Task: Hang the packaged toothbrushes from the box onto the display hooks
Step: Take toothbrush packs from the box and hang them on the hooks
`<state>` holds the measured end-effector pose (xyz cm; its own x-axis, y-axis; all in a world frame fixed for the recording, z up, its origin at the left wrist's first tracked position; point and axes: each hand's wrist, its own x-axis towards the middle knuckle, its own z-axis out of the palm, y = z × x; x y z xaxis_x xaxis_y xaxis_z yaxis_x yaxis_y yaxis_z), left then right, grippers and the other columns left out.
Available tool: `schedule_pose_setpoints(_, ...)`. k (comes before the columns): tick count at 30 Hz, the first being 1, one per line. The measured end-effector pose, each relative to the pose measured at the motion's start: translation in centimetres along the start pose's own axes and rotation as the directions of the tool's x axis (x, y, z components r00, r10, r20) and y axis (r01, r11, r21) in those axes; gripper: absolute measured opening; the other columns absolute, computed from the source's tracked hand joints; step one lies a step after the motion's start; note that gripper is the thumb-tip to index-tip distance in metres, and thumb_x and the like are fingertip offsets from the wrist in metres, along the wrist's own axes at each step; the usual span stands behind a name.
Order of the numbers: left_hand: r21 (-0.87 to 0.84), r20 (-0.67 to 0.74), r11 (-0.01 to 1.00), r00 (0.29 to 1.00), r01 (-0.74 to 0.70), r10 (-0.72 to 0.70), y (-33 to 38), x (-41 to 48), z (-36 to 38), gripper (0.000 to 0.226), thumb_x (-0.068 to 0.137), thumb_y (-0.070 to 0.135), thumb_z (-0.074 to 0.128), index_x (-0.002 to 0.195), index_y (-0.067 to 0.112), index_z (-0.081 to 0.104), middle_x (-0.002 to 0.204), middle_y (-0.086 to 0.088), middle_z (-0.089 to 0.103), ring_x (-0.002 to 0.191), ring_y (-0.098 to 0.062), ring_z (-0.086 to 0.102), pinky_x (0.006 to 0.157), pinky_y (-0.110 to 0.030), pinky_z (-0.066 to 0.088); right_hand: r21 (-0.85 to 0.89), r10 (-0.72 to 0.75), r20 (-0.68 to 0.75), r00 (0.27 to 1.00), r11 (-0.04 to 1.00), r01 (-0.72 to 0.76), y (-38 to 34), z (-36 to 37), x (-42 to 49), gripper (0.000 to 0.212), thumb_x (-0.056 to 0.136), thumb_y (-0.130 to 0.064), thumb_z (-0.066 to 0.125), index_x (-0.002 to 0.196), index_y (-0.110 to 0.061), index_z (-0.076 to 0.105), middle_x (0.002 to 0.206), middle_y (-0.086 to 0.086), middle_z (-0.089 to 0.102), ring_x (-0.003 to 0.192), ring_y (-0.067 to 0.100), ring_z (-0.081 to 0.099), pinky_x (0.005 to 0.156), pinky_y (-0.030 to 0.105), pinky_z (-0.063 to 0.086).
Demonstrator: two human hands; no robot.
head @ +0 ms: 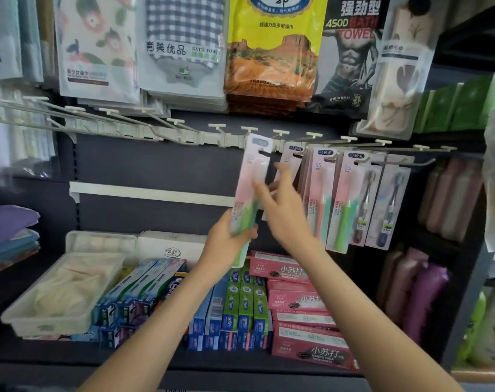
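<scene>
A dark grey shelving unit (155, 165) fills the view, and everything here is placed from the left hand's hold near its middle. High above that hold hangs a row of packaged towels: a checked grey-and-white pack (184, 43) printed "BATH TOWEL", a yellow-and-orange landscape pouch (271, 46), and up to the right a black pack (351, 49) reading "450D BATH TOWEL". Below the hold, on the shelf, lie pink toothpaste cartons (305, 301) marked "BAKING SODA TOOTHPASTE", with green-and-blue toothpaste boxes (246, 306) beside them and a translucent plastic tray (59, 292) far down to the left. Just above the hold runs a rail of pale display hooks (314, 134); those up and to the left stand bare, with open dark panel behind them. To the right hang pink carded toothbrushes (322, 193) marked "SS".

The left hand (229, 244) is closed round the lower end of a pink-and-green carded toothbrush package (249, 188), thumb over the front, holding it upright. The card's top, with its hang slot, sits at the rail, touching or just short of a hook; motion blur hides which. The right hand (283, 205) is blurred, its fingers spread loosely beside the card's middle edge, and whether it touches the card cannot be told.
</scene>
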<state>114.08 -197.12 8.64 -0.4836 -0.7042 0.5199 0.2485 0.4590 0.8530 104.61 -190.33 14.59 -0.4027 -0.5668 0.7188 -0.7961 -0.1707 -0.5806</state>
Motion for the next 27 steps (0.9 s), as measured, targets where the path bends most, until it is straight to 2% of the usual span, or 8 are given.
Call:
schedule_pose_setpoints(3, 0.157, 0.047, 0.988, 0.999, -0.003, -0.004, 0.9, 0.4, 1.4, 0.039, 0.09, 0.013, 0.064, 0.121, 0.029, 0.047, 0.093, 0.019, 0.056, 0.085, 0.001, 0.056, 0.064, -0.007, 0.043, -0.001, 0.04, 0.018, 0.999, 0.999, -0.04, -0.3, 0.9, -0.3, 0.07, 0.092, -0.033, 0.06, 0.145, -0.014, 0.019, 0.117, 0.011, 0.057, 0.105, 0.031, 0.059, 0.084, 0.038, 0.049)
schedule_pose_setpoints(5, 0.212, 0.119, 0.977, 0.993, -0.028, 0.002, 1.5, 0.7, 2.1, 0.045, 0.092, 0.019, 0.062, 0.133, 0.023, 0.042, 0.099, 0.019, 0.054, 0.086, 0.0, 0.054, 0.063, -0.006, 0.041, -0.03, 0.099, -0.018, 0.995, 0.995, -0.099, -0.1, 0.2, 0.2, 0.071, 0.091, -0.029, 0.061, 0.146, -0.01, 0.019, 0.097, 0.01, 0.062, 0.084, 0.025, 0.062, 0.066, 0.024, 0.047)
schedule_pose_setpoints(8, 0.372, 0.232, 0.925, 0.973, -0.077, -0.012, 2.0, 1.2, 2.5, 0.05, 0.095, 0.031, 0.058, 0.139, 0.018, 0.039, 0.121, 0.005, 0.058, 0.105, -0.014, 0.058, 0.08, -0.027, 0.048, -0.043, 0.165, -0.043, 0.985, 0.985, -0.167, 0.7, -1.3, 0.7, 0.065, 0.09, -0.024, 0.059, 0.143, -0.008, 0.025, 0.061, -0.004, 0.044, 0.051, 0.007, 0.044, 0.042, 0.014, 0.034)
schedule_pose_setpoints(11, 0.418, 0.24, 0.901, 0.971, -0.115, 0.013, 2.2, 1.6, 2.9, 0.026, 0.097, 0.025, 0.055, 0.119, 0.011, 0.055, 0.11, -0.009, 0.067, 0.096, -0.023, 0.064, 0.085, -0.04, 0.052, -0.094, 0.176, -0.06, 0.983, 0.979, -0.181, 1.5, -2.4, 1.1, 0.06, 0.089, -0.022, 0.06, 0.139, -0.007, 0.031, 0.062, -0.004, 0.042, 0.052, 0.008, 0.041, 0.046, 0.02, 0.036)
schedule_pose_setpoints(17, 0.284, 0.12, 0.957, 0.992, -0.065, 0.032, 2.1, 2.4, 2.5, 0.012, 0.096, 0.008, 0.051, 0.097, 0.016, 0.059, 0.096, -0.005, 0.069, 0.077, -0.012, 0.067, 0.078, -0.03, 0.057, -0.431, 0.114, -0.079, 0.99, 0.892, -0.138, 2.4, -3.4, 1.7, 0.067, 0.09, -0.026, 0.057, 0.146, -0.013, 0.022, 0.092, 0.009, 0.056, 0.077, 0.029, 0.057, 0.058, 0.032, 0.042)
schedule_pose_setpoints(21, 0.583, -0.038, 0.786, 0.96, -0.204, 0.277, 3.3, 3.5, 0.8, 0.029, 0.095, 0.019, 0.054, 0.124, 0.012, 0.05, 0.121, -0.004, 0.059, 0.109, -0.019, 0.058, 0.091, -0.031, 0.048, -0.619, 0.092, -0.095, 0.991, 0.774, -0.131, 2.6, -3.6, 2.0, 0.067, 0.093, -0.028, 0.053, 0.148, -0.015, 0.016, 0.113, 0.012, 0.054, 0.093, 0.033, 0.058, 0.061, 0.033, 0.04)
schedule_pose_setpoints(24, 0.807, -0.079, 0.516, 0.812, -0.289, 0.578, 4.8, 4.6, -0.7, 0.054, 0.089, 0.013, 0.06, 0.139, 0.004, 0.041, 0.143, -0.017, 0.041, 0.133, -0.032, 0.039, 0.108, -0.038, 0.035, -0.66, 0.108, -0.125, 0.986, 0.733, -0.163, 2.8, -3.5, 2.6, 0.07, 0.095, -0.028, 0.051, 0.15, -0.013, 0.01, 0.125, 0.014, 0.051, 0.102, 0.034, 0.057, 0.062, 0.034, 0.04)
schedule_pose_setpoints(27, 0.915, -0.028, 0.329, 0.78, -0.232, 0.625, 6.2, 6.2, -2.2, 0.069, 0.087, 0.013, 0.062, 0.148, 0.007, 0.03, 0.154, -0.023, 0.024, 0.143, -0.039, 0.021, 0.117, -0.049, 0.018, -0.696, 0.154, -0.122, 0.981, 0.691, -0.195, 3.1, -3.6, 3.3, 0.07, 0.096, -0.031, 0.051, 0.149, -0.009, 0.011, 0.125, 0.015, 0.052, 0.101, 0.034, 0.06, 0.064, 0.034, 0.041)
